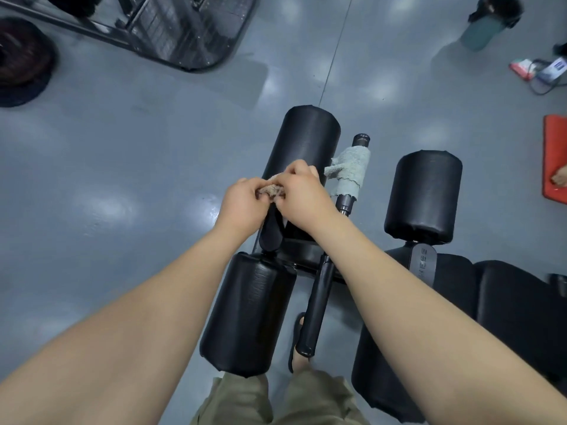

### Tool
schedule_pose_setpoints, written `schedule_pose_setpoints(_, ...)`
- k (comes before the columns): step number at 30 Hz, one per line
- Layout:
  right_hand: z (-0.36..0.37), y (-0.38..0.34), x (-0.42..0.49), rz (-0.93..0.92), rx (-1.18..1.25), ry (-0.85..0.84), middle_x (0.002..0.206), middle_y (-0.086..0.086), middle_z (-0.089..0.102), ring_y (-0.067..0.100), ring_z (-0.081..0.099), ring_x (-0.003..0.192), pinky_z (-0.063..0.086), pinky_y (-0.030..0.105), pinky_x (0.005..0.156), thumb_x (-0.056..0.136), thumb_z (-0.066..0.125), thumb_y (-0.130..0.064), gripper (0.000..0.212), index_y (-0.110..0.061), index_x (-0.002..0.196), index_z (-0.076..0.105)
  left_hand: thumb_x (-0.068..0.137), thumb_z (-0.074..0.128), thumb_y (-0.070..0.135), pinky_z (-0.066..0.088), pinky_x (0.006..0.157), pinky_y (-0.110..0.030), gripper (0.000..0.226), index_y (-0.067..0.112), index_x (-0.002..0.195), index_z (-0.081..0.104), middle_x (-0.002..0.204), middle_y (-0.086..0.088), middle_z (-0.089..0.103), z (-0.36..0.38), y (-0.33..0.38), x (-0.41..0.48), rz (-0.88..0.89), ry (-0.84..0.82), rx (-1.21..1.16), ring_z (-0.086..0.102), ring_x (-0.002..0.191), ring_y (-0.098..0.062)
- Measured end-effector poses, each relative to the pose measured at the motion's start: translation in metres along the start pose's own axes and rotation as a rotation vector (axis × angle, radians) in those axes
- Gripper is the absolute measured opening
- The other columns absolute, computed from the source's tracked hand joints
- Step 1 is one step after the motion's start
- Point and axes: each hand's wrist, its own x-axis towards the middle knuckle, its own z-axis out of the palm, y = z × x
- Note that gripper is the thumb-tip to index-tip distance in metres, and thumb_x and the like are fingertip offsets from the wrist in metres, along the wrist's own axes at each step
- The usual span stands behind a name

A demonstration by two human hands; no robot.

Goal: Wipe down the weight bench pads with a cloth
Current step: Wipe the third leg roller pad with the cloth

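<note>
At the centre of the frame a bunched tan cloth (273,191) is gripped by both the left hand (242,204) and the right hand (302,191), fingers curled around it, over the near end of a black roller pad (310,133). A grey-green cloth (351,170) is draped over the metal bar (362,139) just right of that pad.

A cloth (274,191) sits between left hand (242,207) and right hand (303,196), over a pad (306,139); a rag (349,173) wraps the bar (361,140) just right.
</note>
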Motion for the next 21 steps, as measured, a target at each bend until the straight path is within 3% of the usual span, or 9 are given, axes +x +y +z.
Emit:
schedule_pose_setpoints(5, 0.002, -0.012, 0.018, -0.073, 0.025, -0.100, 0.117, 0.008, 0.054, 0.029, 0.048, 0.115, 0.047, 0.036, 0.095, 0.091, 0.057, -0.012, 0.025, -0.013, 0.114, 0.069, 0.095, 0.058, 0.016, 0.041, 0.067, -0.015, 0.017, 0.030, 0.094, 0.068, 0.094, 0.004, 0.073, -0.006, 0.001, -0.008, -0.168, 0.147, -0.164, 0.065, 0.088, -0.015)
schedule_pose_setpoints(8, -0.008, -0.011, 0.024, -0.075, 0.085, 0.040, 0.111, 0.009, 0.055, 0.030, 0.055, 0.107, 0.049, 0.035, 0.087, 0.089, 0.055, -0.011, 0.026, -0.014, 0.111, 0.069, 0.094, 0.060, 0.017, 0.042, 0.071, -0.007, 0.019, 0.028, 0.102, 0.073, 0.100, 0.008, 0.072, -0.016, 0.013, -0.001, -0.087, 0.220, -0.214, 0.064, 0.089, -0.006)
schedule_pose_setpoints(11, -0.025, 0.000, 0.029, -0.022, 0.025, 0.195, 0.113, 0.005, 0.054, 0.028, 0.050, 0.108, 0.045, 0.032, 0.082, 0.090, 0.054, -0.014, 0.027, -0.017, 0.110, 0.070, 0.092, 0.059, 0.014, 0.048, 0.079, -0.012, 0.026, 0.030, 0.104, 0.075, 0.102, 0.007, 0.071, -0.014, 0.030, 0.020, 0.034, 0.180, -0.209, 0.064, 0.090, -0.006)
schedule_pose_setpoints(13, -0.027, 0.009, 0.032, 0.043, -0.054, 0.139, 0.113, 0.005, 0.052, 0.029, 0.048, 0.107, 0.044, 0.032, 0.081, 0.091, 0.053, -0.015, 0.026, -0.018, 0.108, 0.073, 0.091, 0.057, 0.013, 0.051, 0.083, -0.019, 0.030, 0.034, 0.103, 0.075, 0.104, 0.007, 0.071, -0.007, 0.035, 0.028, 0.052, 0.100, -0.161, 0.065, 0.091, -0.007)
schedule_pose_setpoints(16, -0.017, 0.011, 0.029, 0.071, -0.062, 0.032, 0.108, 0.009, 0.051, 0.032, 0.054, 0.100, 0.050, 0.034, 0.083, 0.087, 0.058, -0.012, 0.027, -0.018, 0.106, 0.077, 0.090, 0.052, 0.003, 0.044, 0.086, -0.018, 0.041, 0.029, 0.111, 0.076, 0.109, 0.007, 0.068, 0.006, 0.030, 0.024, 0.034, 0.053, -0.075, 0.062, 0.099, -0.011)
schedule_pose_setpoints(19, -0.004, 0.004, 0.026, 0.085, -0.083, 0.047, 0.108, 0.010, 0.051, 0.031, 0.055, 0.100, 0.048, 0.032, 0.080, 0.089, 0.057, -0.009, 0.026, -0.013, 0.106, 0.076, 0.092, 0.053, 0.004, 0.037, 0.073, -0.013, 0.031, 0.019, 0.106, 0.076, 0.101, -0.001, 0.068, 0.005, 0.025, 0.015, 0.014, 0.083, -0.015, 0.063, 0.096, -0.019)
schedule_pose_setpoints(21, 0.004, 0.000, 0.020, 0.076, -0.097, 0.060, 0.105, 0.005, 0.049, 0.028, 0.054, 0.103, 0.040, 0.029, 0.074, 0.091, 0.057, -0.012, 0.020, -0.009, 0.104, 0.073, 0.095, 0.054, 0.006, 0.033, 0.060, -0.006, 0.025, 0.017, 0.103, 0.075, 0.081, 0.007, 0.064, 0.000, 0.022, 0.006, 0.017, 0.037, -0.016, 0.063, 0.080, -0.008)
